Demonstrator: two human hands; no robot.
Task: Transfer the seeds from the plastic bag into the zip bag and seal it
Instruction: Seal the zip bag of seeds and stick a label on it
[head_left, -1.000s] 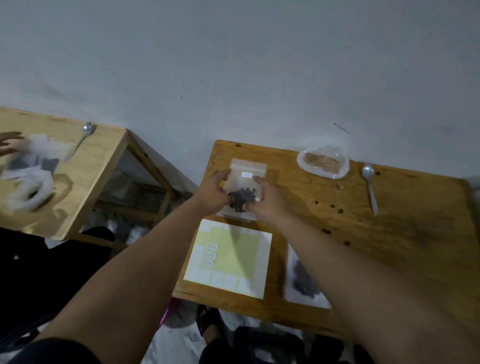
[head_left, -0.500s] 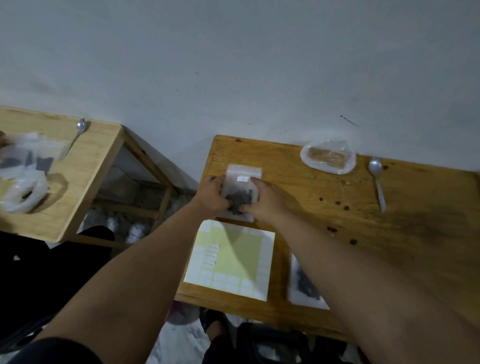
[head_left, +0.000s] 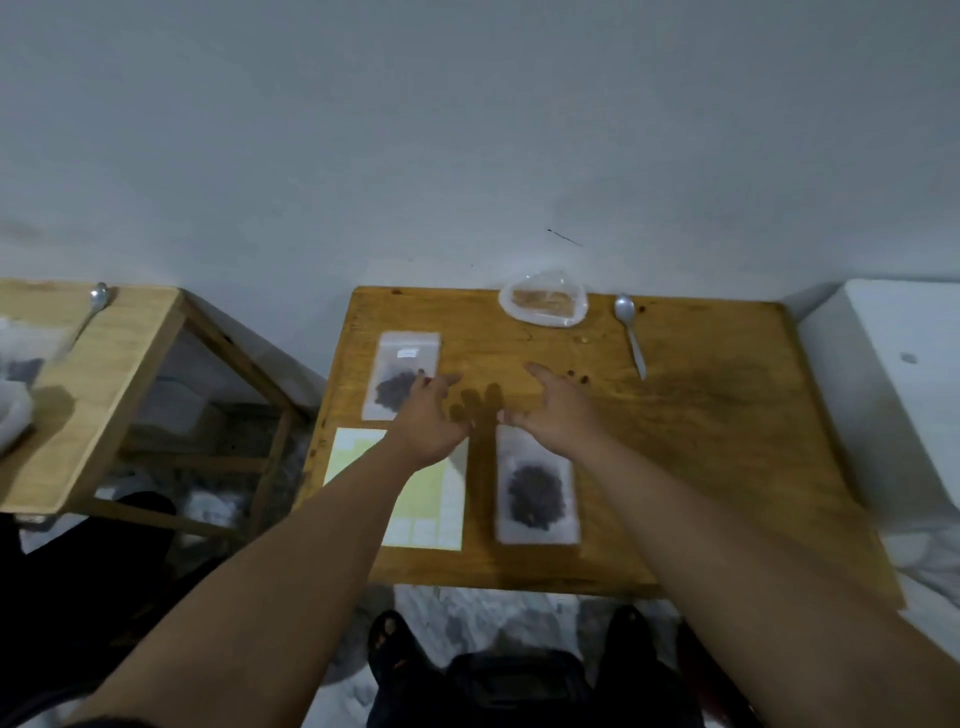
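Observation:
A clear zip bag (head_left: 399, 374) with dark seeds and a small white label lies flat at the table's far left. My left hand (head_left: 434, 421) hovers just right of it, fingers spread, holding nothing. My right hand (head_left: 553, 410) is also open, over the middle of the table. A second zip bag of dark seeds (head_left: 536, 493) lies near the front edge, partly under my right wrist. A clear plastic bag (head_left: 543, 304) with light brown contents sits at the far edge.
A metal spoon (head_left: 629, 332) lies right of the plastic bag. A yellow-and-white label sheet (head_left: 426, 499) lies at the front left. A few loose seeds (head_left: 577, 375) dot the wooden table (head_left: 701, 441). Another wooden table (head_left: 104, 374) stands left, a white object (head_left: 893, 384) right.
Both hands have let go of the labelled zip bag, which now lies flat on the table. The hands have moved right and opened.

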